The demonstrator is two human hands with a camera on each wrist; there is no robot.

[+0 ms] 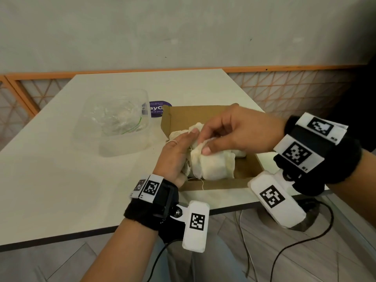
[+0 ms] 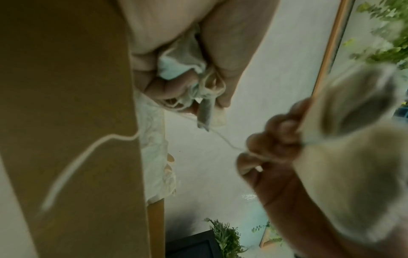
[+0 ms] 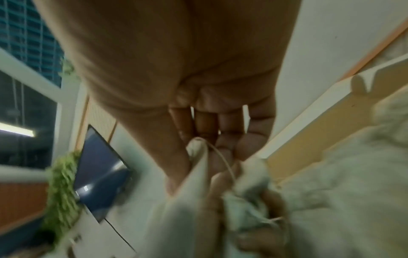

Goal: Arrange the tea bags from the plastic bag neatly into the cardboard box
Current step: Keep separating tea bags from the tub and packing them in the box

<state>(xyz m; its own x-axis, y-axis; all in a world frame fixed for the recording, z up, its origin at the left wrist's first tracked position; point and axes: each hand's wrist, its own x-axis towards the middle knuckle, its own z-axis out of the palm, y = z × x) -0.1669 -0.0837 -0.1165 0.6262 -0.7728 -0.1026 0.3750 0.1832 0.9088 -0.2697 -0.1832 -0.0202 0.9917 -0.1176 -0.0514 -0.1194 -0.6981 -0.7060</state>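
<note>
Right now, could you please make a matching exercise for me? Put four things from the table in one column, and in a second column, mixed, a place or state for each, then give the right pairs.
Things
1. cardboard box
2. plastic bag
3. purple sticker
4. tea bags

Places or states
A. crumpled, lying inside the clear tub
B. open, at the near right of the table
C. flat on the table, partly hidden behind the box
D. gripped by the left hand and the right hand

Pairs: 1-B, 2-A, 3-C, 4-D
</note>
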